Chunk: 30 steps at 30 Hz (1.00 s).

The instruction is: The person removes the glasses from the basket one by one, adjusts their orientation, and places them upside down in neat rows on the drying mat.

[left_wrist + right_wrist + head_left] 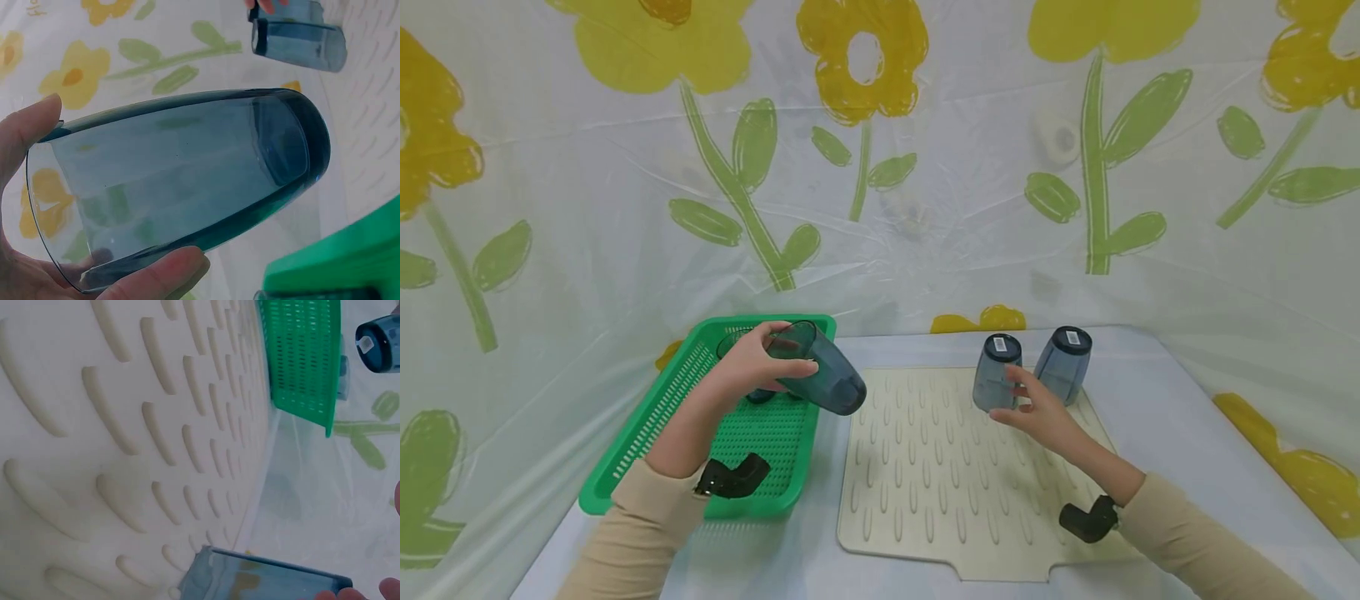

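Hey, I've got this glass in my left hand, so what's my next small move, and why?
Probably swing your left hand over the ribbed mat, turning the held glass mouth down: it's tilted, base toward the mat, while two other glasses stand there upside down, with bare mat to their left.

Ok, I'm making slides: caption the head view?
Left hand holds a tilted blue tumbler near a green basket; right hand by upturned tumblers on a cream drying mat.

A white, wrinkled sheet (pixel 970 242) fills the background, printed with large yellow flowers (pixel 895 46) and green leaves (pixel 755 143). Before it is a white table (pixel 1165 442). Soft light gives the sheet a pale shine.
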Tool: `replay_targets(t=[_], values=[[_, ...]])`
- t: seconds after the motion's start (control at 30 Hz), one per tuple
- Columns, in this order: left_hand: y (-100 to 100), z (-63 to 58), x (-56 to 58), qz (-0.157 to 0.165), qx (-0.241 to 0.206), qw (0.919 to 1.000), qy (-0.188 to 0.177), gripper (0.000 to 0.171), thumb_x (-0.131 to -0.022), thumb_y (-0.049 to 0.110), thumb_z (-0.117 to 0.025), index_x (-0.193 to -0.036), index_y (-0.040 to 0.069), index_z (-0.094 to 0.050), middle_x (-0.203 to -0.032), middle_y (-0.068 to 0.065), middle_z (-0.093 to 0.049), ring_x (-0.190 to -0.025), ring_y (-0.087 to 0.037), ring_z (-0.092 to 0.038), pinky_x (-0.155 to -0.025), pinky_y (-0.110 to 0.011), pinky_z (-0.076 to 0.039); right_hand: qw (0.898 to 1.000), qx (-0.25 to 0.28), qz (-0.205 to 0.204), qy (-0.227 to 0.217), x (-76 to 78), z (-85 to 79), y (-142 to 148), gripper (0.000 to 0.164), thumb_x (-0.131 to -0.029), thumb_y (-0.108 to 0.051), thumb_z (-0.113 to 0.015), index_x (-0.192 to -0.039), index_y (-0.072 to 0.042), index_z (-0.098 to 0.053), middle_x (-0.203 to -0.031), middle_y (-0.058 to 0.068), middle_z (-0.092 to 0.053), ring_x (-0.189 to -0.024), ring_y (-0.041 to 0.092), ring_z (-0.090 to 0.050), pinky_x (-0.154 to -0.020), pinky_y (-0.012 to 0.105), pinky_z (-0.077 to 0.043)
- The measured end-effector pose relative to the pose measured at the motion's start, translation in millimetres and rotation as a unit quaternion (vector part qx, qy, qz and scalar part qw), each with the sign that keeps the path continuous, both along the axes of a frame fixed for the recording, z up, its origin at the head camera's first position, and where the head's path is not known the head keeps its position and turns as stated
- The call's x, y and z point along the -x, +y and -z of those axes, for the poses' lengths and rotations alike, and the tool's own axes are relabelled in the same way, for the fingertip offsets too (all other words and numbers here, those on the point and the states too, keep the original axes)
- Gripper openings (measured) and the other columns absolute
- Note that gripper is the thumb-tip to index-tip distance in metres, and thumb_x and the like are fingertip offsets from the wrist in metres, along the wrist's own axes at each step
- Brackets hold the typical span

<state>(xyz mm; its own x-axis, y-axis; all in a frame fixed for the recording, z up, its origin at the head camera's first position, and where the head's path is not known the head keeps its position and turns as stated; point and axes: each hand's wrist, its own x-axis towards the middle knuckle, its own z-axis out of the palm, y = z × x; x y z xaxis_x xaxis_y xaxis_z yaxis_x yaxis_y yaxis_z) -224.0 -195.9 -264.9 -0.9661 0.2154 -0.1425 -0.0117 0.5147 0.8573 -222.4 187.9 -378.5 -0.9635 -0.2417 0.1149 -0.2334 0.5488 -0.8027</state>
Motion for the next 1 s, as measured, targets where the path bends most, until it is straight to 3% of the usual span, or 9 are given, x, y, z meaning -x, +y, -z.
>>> replay_targets(t=[1.0], values=[[35.1,23.4,3.2,0.026,-0.093,0.9953,0.0,0.08,-0.08,0.024,-0.069,-0.144,0.008,-0.023,-0.138,-0.02,-0.039,-0.109,-0.032,-0.055,-0.082,-0.04,-0.051,0.998,0.062,-0.014,-0.017,-3.7,0.5,-21.3,0.077,-0.084,-0.023,-0.067,-0.143,0.0,-0.023,-0.14,0.026,-0.032,-0.125,0.042,-0.037,-0.093,0.049,-0.043]])
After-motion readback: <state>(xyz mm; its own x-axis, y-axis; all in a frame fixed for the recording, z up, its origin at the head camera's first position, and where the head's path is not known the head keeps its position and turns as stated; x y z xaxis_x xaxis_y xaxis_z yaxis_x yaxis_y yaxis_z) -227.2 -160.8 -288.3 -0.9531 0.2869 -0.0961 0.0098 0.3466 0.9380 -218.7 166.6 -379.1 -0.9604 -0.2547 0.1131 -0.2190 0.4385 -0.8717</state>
